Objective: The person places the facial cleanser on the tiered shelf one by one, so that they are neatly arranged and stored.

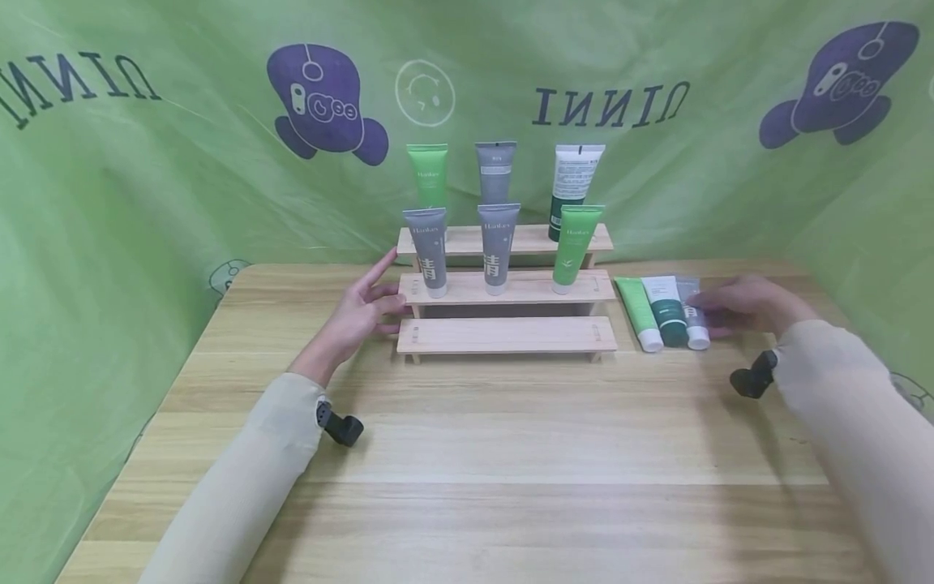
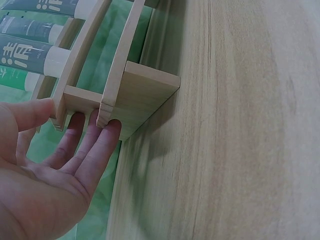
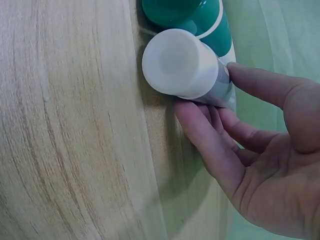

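Note:
A three-tier wooden display stand (image 1: 507, 336) stands at the back of the table. My left hand (image 1: 355, 319) touches its left end with spread fingers; in the left wrist view the thumb (image 2: 37, 114) meets a board's end while other fingertips rest against the side. To the stand's right lie a green tube (image 1: 637, 312), a white-and-green tube (image 1: 666, 312) and a grey tube (image 1: 691, 312), side by side. My right hand (image 1: 751, 302) pinches the grey tube, thumb on its upper face, fingers along its side near the white cap (image 3: 172, 62).
On the middle tier stand two grey tubes (image 1: 429, 251) and a green tube (image 1: 576, 247). The top tier bears another green tube (image 1: 429, 172), a grey one (image 1: 496, 169) and a white-and-green one (image 1: 575, 174). A green printed cloth (image 1: 467, 49) hangs close behind the table (image 1: 511, 454).

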A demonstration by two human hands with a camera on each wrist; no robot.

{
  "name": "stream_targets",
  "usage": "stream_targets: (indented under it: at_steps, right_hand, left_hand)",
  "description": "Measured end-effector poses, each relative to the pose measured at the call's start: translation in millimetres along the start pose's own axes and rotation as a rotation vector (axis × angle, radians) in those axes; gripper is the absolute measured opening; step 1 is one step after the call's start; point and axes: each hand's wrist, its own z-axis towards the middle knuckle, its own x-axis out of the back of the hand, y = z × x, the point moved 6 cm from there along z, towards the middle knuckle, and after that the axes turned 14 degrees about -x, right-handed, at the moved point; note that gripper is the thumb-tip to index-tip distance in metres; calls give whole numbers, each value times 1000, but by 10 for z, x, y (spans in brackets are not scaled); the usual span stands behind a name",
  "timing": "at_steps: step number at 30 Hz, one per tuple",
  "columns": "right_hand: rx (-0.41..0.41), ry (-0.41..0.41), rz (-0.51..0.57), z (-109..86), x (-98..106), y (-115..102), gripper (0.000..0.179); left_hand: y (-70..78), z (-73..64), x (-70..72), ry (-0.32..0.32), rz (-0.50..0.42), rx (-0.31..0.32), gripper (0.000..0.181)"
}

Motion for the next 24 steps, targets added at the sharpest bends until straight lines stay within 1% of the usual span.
stream_targets:
  at_steps: [9,17,24]
  right_hand:
    - [13,3,-3,26,-11,4,61]
    - [21,8,-9,32,6,37,53]
    - [57,50,-49,24,19,63,58]
  left_hand:
    - [0,-6,6,1,5,8,81]
    - [0,-5,0,6,-8,4,83]
    - [5,-3,-7,4,-1,10,82]
